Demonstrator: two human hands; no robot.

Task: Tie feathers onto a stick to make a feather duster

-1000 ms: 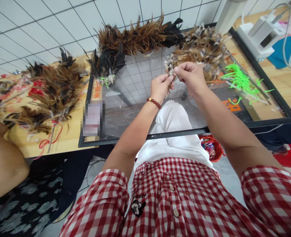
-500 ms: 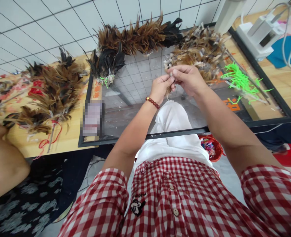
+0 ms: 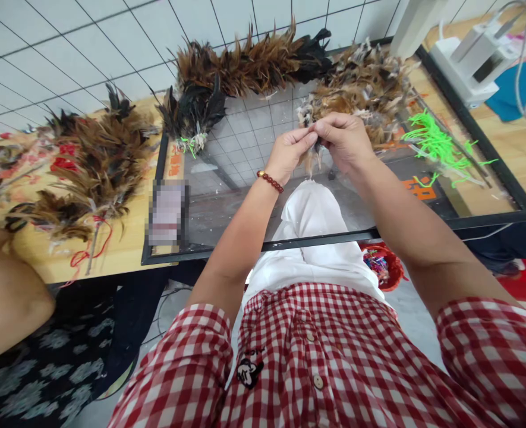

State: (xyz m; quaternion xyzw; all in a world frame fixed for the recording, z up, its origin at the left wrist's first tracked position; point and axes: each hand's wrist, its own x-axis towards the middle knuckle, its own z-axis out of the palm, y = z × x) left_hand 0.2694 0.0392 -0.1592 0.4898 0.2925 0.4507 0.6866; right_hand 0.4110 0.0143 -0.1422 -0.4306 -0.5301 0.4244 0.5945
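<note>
Both my hands meet over the glass tabletop, fingertips nearly touching. My left hand, with a beaded bracelet at its wrist, pinches the left side of a small tuft of brown feathers. Thumb and fingers of my right hand are closed on the same tuft. Its lower ends hang down between the hands, while the pinched part is hidden by the fingers. Just beyond my right hand lies a pile of loose brown and grey feathers.
Brown feathers line the back edge, with a black feather bundle tied in green at left. Green strings lie right, near a white power strip. Another person's arm rests beside more feathers on the left.
My hands have drawn slightly apart, the left one shifting a little left. More of the feather tuft shows hanging between them.
</note>
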